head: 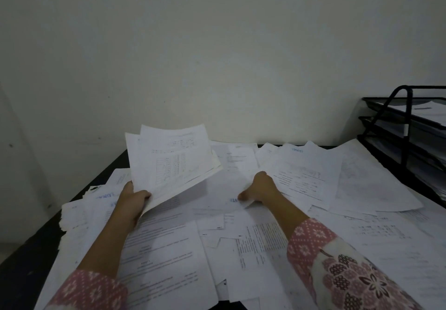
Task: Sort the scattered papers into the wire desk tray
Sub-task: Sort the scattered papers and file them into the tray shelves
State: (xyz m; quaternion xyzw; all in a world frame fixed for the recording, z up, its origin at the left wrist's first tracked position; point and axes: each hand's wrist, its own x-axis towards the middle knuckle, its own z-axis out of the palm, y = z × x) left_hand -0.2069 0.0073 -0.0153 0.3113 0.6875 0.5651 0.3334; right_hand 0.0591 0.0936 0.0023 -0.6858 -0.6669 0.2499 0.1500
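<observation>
Nearest the camera, pink patterned sleeves (311,239) are reaching out over a dark desk (29,249) buried in scattered papers (169,249), white printed sheets overlapping at every angle from near edge to far edge. The left hand (131,199) is gripping a small stack of sheets (171,162) by its near corner, lifting it clear of the desk, its long axis tilting up and away toward the wall. The right hand (259,187) is lying on the loose sheets mid-desk; it seems to be pinching one sheet's edge, though blur is hiding the fingers. The black wire desk tray (407,126), three tiers already holding paper, is standing at the far right corner.
</observation>
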